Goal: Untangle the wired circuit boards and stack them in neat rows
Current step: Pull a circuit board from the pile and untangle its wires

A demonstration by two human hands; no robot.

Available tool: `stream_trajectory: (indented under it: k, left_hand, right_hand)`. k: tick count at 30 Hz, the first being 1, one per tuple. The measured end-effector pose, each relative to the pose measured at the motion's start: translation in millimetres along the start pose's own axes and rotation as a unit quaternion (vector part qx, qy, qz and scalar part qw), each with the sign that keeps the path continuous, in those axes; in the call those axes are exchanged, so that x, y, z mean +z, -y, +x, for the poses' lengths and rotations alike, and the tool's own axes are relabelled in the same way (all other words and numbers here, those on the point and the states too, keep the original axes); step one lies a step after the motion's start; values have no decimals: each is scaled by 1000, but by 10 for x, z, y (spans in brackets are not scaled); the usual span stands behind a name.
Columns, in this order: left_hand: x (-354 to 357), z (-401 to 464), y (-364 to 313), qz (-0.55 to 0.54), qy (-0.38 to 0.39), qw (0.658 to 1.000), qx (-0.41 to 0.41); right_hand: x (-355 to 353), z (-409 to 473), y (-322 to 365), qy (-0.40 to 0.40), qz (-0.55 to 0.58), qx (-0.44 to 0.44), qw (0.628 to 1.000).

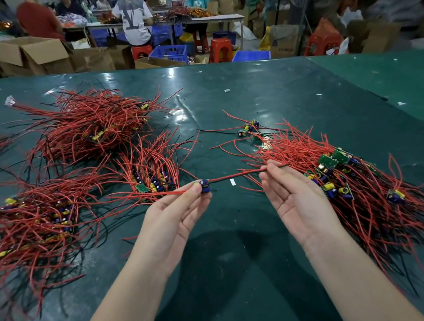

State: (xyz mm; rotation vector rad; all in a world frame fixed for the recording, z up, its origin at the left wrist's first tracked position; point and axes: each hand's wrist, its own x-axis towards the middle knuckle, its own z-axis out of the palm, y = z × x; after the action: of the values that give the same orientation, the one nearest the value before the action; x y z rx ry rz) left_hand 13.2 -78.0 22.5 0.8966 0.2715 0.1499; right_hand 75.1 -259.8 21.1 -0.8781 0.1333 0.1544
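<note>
The left hand (177, 213) is pinching a small purple-capacitor circuit board (204, 185) above the dark green table (251, 99); the right hand (295, 199) is pinching its red wire (235, 175). Tangled red-wired board heaps (357, 180) are lying alongside. No legible writing.

Held circuit board (204, 185) mid-table (263, 90), stacked rows (153, 176) left, tangled heap (350, 180) right, larger pile (91, 125) behind-left

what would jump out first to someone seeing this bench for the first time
Red-wired circuit boards swamp the green table: a tangled heap at the right and sorted piles at the left. In the middle, low over the table, the left hand pinches one small circuit board, while the right hand pinches its red wire, which spans the gap between them. Beyond the table, people work among cardboard boxes.
</note>
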Motion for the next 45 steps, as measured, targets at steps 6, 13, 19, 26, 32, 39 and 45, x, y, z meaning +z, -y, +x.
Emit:
stream_trajectory:
  k: [6,13,19,26,32,39,45]
  left_hand:
    - [11,-12,-6,12,-2,1000,-4]
    - [-5,-16,-49,23,-12,1000,-5]
    - [18,-19,-29,61,-69,995,-24]
    - [-24,10,5,94,-59,994,-9]
    - [-19,5,42,115,-30,993,-2]
    - [-14,1,37,73,-33,997,-5]
    - [1,-4,76,79,-15,997,-8]
  right_hand:
    - [-24,5,-30,-15,-115,-17,993]
    - [-42,59,25,-12,17,43,999]
    - [52,35,23,-23,140,98,985]
    - [31,10,58,-32,85,54,994]
    - [52,-31,74,-34,205,90,974]
    - [128,-99,-58,29,82,72,994]
    - [168,-170,-257,100,-3,104,990]
